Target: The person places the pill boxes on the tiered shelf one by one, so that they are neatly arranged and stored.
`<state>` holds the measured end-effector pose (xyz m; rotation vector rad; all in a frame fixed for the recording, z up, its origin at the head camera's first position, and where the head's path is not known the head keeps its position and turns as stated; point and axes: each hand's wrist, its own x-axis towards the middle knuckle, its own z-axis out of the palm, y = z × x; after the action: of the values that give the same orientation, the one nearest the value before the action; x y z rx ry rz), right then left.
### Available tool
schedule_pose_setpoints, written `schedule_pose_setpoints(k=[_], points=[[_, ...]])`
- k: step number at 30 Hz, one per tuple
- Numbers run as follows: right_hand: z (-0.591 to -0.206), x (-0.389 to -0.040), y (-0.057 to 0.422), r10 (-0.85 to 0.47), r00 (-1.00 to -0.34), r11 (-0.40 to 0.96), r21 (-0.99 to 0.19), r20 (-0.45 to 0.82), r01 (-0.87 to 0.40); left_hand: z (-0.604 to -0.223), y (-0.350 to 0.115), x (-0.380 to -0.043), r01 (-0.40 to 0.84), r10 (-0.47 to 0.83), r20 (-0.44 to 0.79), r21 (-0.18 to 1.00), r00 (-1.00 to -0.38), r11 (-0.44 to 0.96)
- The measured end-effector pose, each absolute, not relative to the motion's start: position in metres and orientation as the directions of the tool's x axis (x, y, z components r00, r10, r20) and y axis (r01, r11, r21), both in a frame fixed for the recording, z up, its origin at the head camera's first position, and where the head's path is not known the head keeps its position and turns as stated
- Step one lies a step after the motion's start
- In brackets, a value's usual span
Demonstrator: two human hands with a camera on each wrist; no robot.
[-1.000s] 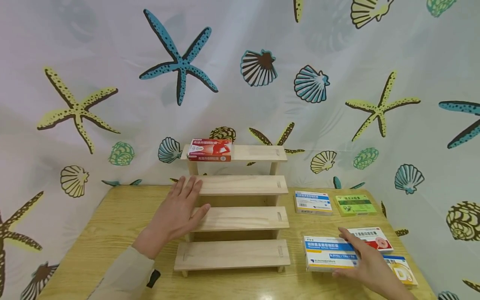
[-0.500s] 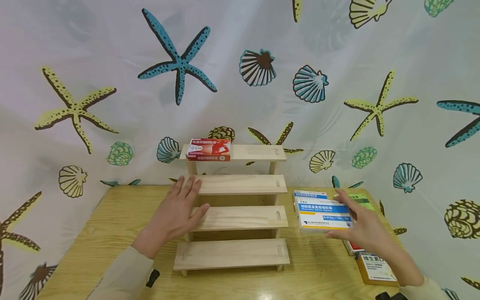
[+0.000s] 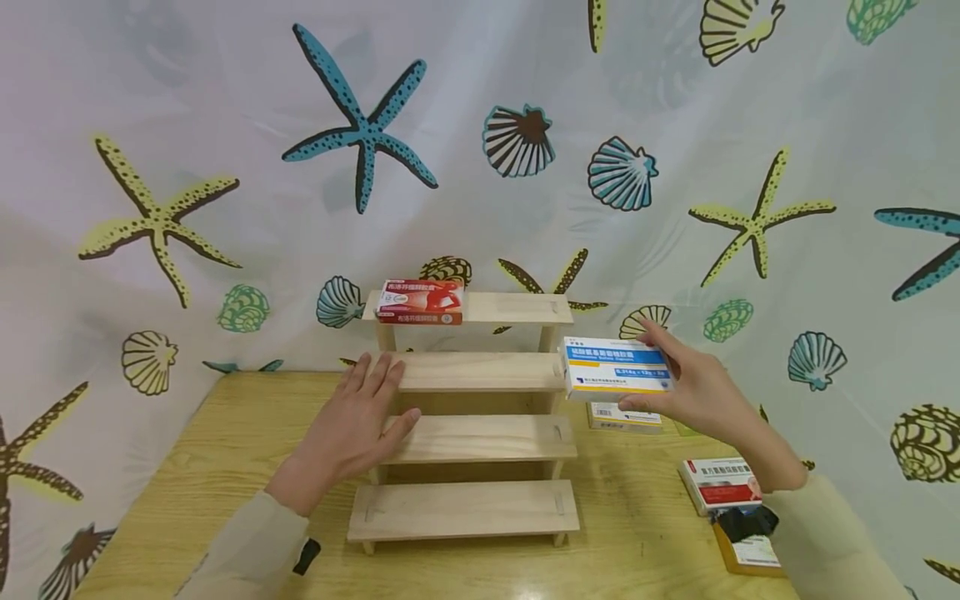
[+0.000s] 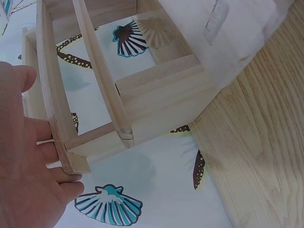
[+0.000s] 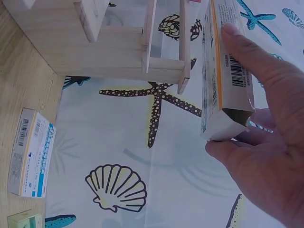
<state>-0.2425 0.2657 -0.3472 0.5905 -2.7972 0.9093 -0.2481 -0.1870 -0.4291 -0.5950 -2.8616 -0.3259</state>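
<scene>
My right hand [image 3: 697,392] pinches a white-and-blue medicine box [image 3: 617,368] between thumb and fingers, raised beside the right end of the upper tiers of a stepped wooden rack [image 3: 463,510]. In the right wrist view the box [image 5: 232,85] shows its barcode side and a dented, partly lifted end flap. My left hand [image 3: 351,432] rests at the rack's left end with its fingers extended; in the left wrist view its fingertips touch the wooden edge. A red medicine box [image 3: 422,302] lies on the left of the top tier.
On the table right of the rack are a second white-and-blue box [image 3: 625,417], a white-and-red box [image 3: 722,485] and a yellow-edged box [image 3: 753,554] partly behind the right wrist. A green box [image 5: 24,220] is nearly hidden. A patterned curtain [image 3: 480,217] hangs behind.
My right hand has lifted the white-and-blue box off the right of the table and carried it up and left to the rack's upper tiers. My left hand has stayed put.
</scene>
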Motion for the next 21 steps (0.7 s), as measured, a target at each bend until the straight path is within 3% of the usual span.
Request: schedule_pose_setpoints(k=[21], points=[[-0.328,-0.301,0.212,-0.321,-0.917,0.717,-0.573,0.236,-0.398,-0.43,-0.192,-0.246,0.436,0.388,0.248,0.176,-0.887,0.883]])
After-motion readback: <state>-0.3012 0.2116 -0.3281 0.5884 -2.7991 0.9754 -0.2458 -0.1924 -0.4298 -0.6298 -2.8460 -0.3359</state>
